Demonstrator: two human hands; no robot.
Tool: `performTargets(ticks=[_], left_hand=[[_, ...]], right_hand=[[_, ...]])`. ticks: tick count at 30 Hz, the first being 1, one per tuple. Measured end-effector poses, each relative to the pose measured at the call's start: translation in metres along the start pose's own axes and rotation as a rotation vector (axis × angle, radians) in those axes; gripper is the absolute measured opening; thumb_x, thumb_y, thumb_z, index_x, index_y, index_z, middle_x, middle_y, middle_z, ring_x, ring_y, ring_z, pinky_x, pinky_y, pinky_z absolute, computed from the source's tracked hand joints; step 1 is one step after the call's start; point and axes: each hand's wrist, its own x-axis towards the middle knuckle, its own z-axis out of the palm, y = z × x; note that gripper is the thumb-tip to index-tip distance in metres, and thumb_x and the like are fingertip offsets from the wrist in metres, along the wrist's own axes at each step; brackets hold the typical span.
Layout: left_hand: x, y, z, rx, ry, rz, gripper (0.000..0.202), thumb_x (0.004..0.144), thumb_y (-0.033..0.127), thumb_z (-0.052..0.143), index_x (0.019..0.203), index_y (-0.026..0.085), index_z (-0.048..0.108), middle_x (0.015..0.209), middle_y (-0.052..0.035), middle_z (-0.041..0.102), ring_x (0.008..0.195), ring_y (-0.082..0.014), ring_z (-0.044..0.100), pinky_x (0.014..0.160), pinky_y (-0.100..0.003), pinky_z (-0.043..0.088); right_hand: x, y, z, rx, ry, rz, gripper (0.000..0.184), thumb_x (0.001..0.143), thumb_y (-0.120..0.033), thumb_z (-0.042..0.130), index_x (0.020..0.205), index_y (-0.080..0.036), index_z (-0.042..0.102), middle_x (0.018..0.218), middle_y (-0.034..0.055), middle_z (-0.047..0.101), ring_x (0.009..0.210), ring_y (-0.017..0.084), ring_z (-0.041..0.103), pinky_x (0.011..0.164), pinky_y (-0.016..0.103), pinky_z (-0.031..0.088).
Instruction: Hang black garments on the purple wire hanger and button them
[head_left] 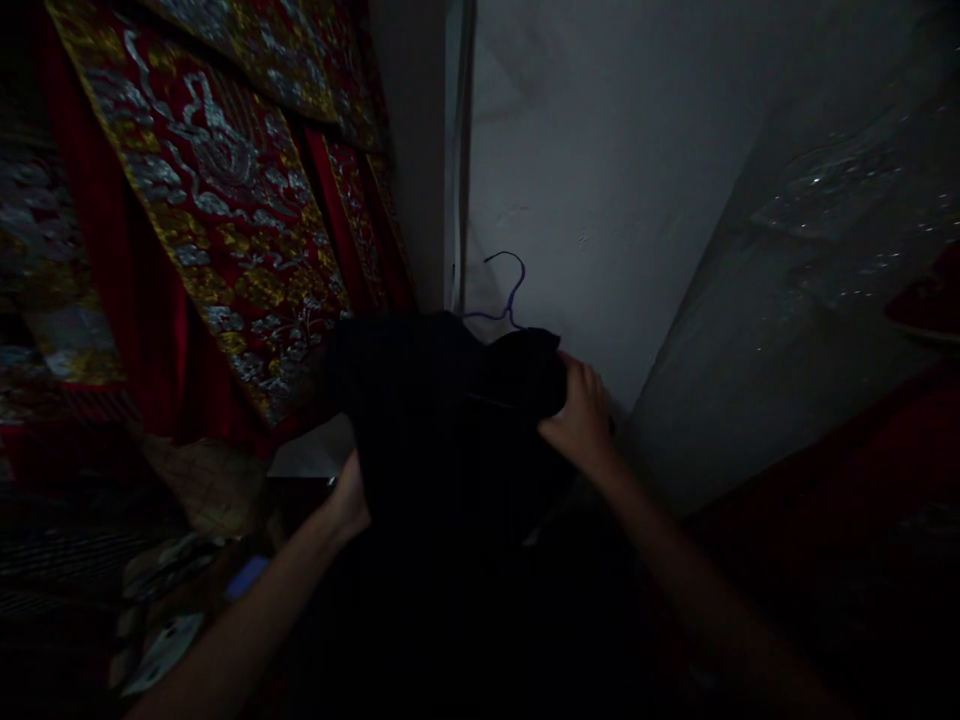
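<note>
A black garment [442, 430], perhaps a shirt, fills the middle of the head view, too dark to show its details. Out of its neck rises the hook of a thin dark purple hanger [512, 290]. My right hand [583, 412] is closed on the garment's right shoulder, with the thumb in front. At the garment's left side edge, below the sleeve, is my left hand [351, 502]; its fingers are hidden by the cloth, so whether it grips cannot be seen.
Red cloth [225, 200] with gold and silver embroidery hangs at the left. Ahead stands a pale wall [600, 150]. Clear plastic sheeting [840, 200] hangs at the right, with red fabric [847, 430] below. A small blue item [246, 577] lies among clutter at lower left.
</note>
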Motion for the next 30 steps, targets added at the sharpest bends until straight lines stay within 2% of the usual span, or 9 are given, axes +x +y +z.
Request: performTargets(ticks=[4, 9, 11, 14, 17, 19, 20, 24, 30], left_hand=[[-0.010, -0.032, -0.009, 0.116, 0.208, 0.166, 0.063, 0.085, 0.071, 0.057, 0.125, 0.022, 0.065, 0.132, -0.0116, 0.067, 0.132, -0.0297, 0.056, 0.111, -0.044, 0.045], [-0.011, -0.060, -0.003, 0.213, 0.383, 0.220, 0.059, 0.075, 0.033, 0.083, 0.129, 0.024, 0.060, 0.137, -0.0089, 0.065, 0.134, -0.0274, 0.055, 0.116, -0.044, 0.040], [-0.014, -0.072, -0.004, 0.165, 0.440, 0.187, 0.056, 0.075, 0.027, 0.084, 0.126, 0.025, 0.061, 0.136, -0.0081, 0.065, 0.131, -0.0271, 0.058, 0.115, -0.043, 0.043], [-0.021, -0.092, -0.006, 0.082, 0.501, 0.135, 0.051, 0.077, 0.026, 0.081, 0.124, 0.025, 0.062, 0.130, -0.0077, 0.069, 0.125, -0.0270, 0.062, 0.111, -0.044, 0.047], [-0.029, -0.107, -0.002, 0.003, 0.535, 0.037, 0.048, 0.080, 0.025, 0.079, 0.124, 0.023, 0.061, 0.127, -0.0094, 0.071, 0.121, -0.0274, 0.065, 0.108, -0.045, 0.050], [-0.035, -0.114, 0.005, -0.038, 0.548, -0.025, 0.048, 0.081, 0.026, 0.078, 0.125, 0.021, 0.060, 0.130, -0.0112, 0.069, 0.122, -0.0282, 0.065, 0.109, -0.045, 0.050], [-0.039, -0.116, 0.010, -0.046, 0.538, -0.037, 0.049, 0.081, 0.027, 0.078, 0.127, 0.021, 0.059, 0.133, -0.0116, 0.067, 0.124, -0.0282, 0.063, 0.110, -0.045, 0.049], [-0.052, -0.119, 0.026, -0.005, 0.484, 0.039, 0.054, 0.081, 0.027, 0.079, 0.130, 0.026, 0.057, 0.134, -0.0087, 0.067, 0.133, -0.0253, 0.056, 0.115, -0.041, 0.043], [-0.053, -0.111, 0.023, -0.044, 0.606, 0.092, 0.050, 0.081, 0.021, 0.076, 0.128, 0.024, 0.058, 0.127, -0.0091, 0.070, 0.122, -0.0277, 0.064, 0.107, -0.045, 0.051]], right_hand=[[0.046, -0.003, -0.003, -0.130, -0.070, -0.028, 0.066, 0.059, -0.020, 0.064, 0.124, -0.011, 0.054, 0.117, 0.0208, 0.059, 0.107, 0.040, 0.056, 0.094, 0.055, 0.046], [0.056, -0.020, -0.008, -0.013, -0.177, -0.201, 0.088, 0.054, -0.017, 0.068, 0.139, -0.014, 0.047, 0.133, 0.0187, 0.053, 0.121, 0.040, 0.050, 0.102, 0.055, 0.042], [0.036, -0.021, -0.014, 0.095, -0.163, -0.245, 0.086, 0.057, -0.019, 0.070, 0.140, -0.018, 0.048, 0.144, 0.0164, 0.048, 0.131, 0.040, 0.044, 0.109, 0.056, 0.038], [-0.014, -0.025, -0.015, 0.340, -0.102, -0.156, 0.058, 0.074, -0.028, 0.069, 0.131, -0.024, 0.058, 0.146, 0.0116, 0.050, 0.137, 0.035, 0.042, 0.113, 0.055, 0.033], [-0.079, -0.039, 0.007, 0.649, -0.057, 0.281, 0.025, 0.089, -0.041, 0.059, 0.104, -0.022, 0.066, 0.108, 0.0099, 0.069, 0.106, 0.027, 0.063, 0.098, 0.044, 0.047], [-0.122, -0.052, 0.032, 0.779, -0.188, 0.616, 0.034, 0.089, -0.053, 0.054, 0.085, -0.021, 0.064, 0.077, 0.0064, 0.066, 0.077, 0.024, 0.063, 0.078, 0.040, 0.051], [-0.142, -0.058, 0.045, 0.830, -0.293, 0.702, 0.039, 0.088, -0.057, 0.054, 0.079, -0.021, 0.063, 0.072, 0.0054, 0.064, 0.073, 0.024, 0.062, 0.076, 0.039, 0.051], [-0.187, -0.071, 0.077, 0.962, -0.530, 0.765, 0.038, 0.080, -0.059, 0.063, 0.074, -0.021, 0.066, 0.076, 0.0059, 0.067, 0.085, 0.027, 0.064, 0.083, 0.039, 0.049], [-0.189, -0.066, 0.067, 1.024, -0.576, 0.730, 0.044, 0.080, -0.059, 0.061, 0.061, -0.019, 0.059, 0.060, 0.0011, 0.058, 0.062, 0.017, 0.053, 0.063, 0.029, 0.040]])
